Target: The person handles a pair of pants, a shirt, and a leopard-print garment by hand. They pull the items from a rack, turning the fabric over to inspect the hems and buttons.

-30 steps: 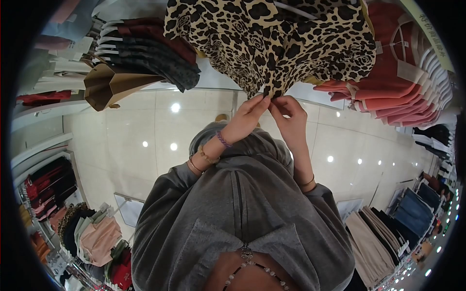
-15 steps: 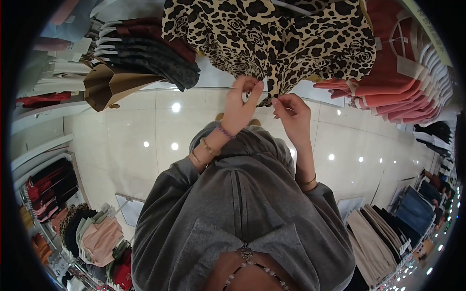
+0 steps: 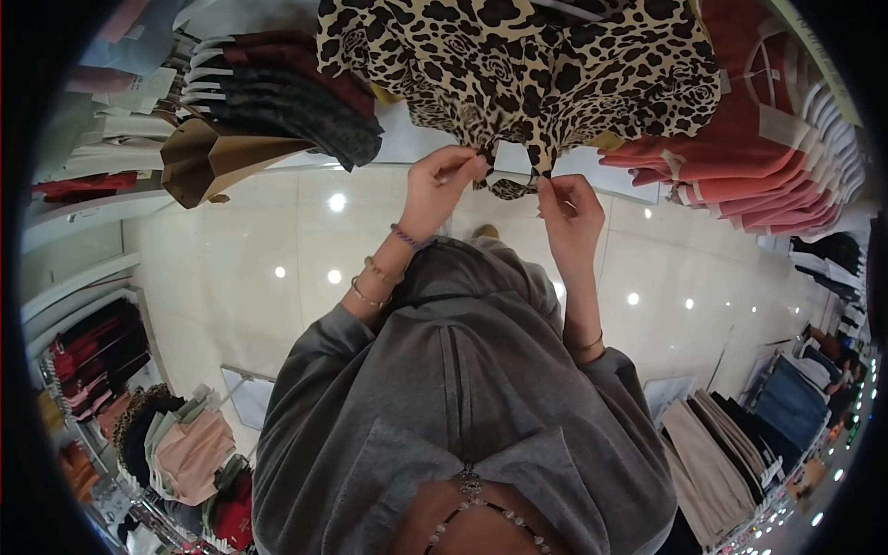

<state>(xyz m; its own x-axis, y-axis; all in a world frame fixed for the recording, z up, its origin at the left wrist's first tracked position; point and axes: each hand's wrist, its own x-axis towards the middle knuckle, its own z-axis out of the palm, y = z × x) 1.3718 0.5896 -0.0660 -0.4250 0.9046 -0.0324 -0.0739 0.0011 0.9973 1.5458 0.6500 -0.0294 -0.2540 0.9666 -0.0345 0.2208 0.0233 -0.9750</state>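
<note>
A leopard-print shirt (image 3: 444,65) in tan and black hangs at the top middle, its lower front facing me. My left hand (image 3: 442,188) pinches the hem end of one front edge between thumb and fingertips. A short way to the right, my right hand (image 3: 570,211) is closed on the bottom of the other front edge. Between the two hands the front parts slightly, and a strip of the same print sags there. The exact spot under each fingertip is partly covered by the fingers.
Left of the shirt hang dark green and maroon garments (image 3: 287,92), with a brown paper bag (image 3: 208,162) below them. Coral tops (image 3: 749,171) hang on the right. Behind me stand racks with pink clothes (image 3: 194,449) and beige trousers (image 3: 712,462). The floor (image 3: 361,231) is glossy tile.
My left hand has moved left and slightly down, away from the middle, drawing its front edge aside. My right hand has shifted slightly right. The gap between the hands is wider.
</note>
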